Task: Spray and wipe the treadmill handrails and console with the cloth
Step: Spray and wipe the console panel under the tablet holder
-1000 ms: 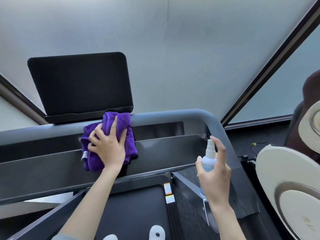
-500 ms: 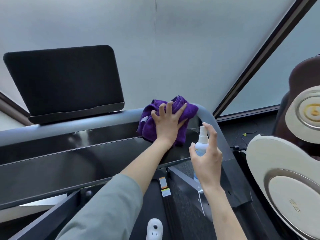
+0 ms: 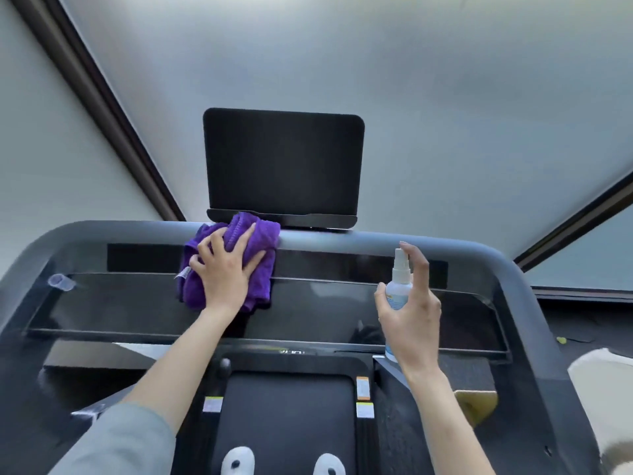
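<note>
Left hand (image 3: 224, 275) presses the purple cloth (image 3: 236, 262) flat-fingered on the glossy black console (image 3: 342, 303); right hand (image 3: 409, 313) grasps the spray bottle (image 3: 399, 286) before a grey wall (image 3: 411, 97).

A purple, ribbed cloth (image 3: 239, 245) is seen just below the matte black screen (image 3: 283, 162). The handrail (image 3: 376, 243) under the screen is grey, the console panel (image 3: 308, 303) glossy black. A white-capped, pale blue spray bottle (image 3: 399, 286) shows right of the screen; orange and white labels (image 3: 362, 389) are seen well below it.
</note>
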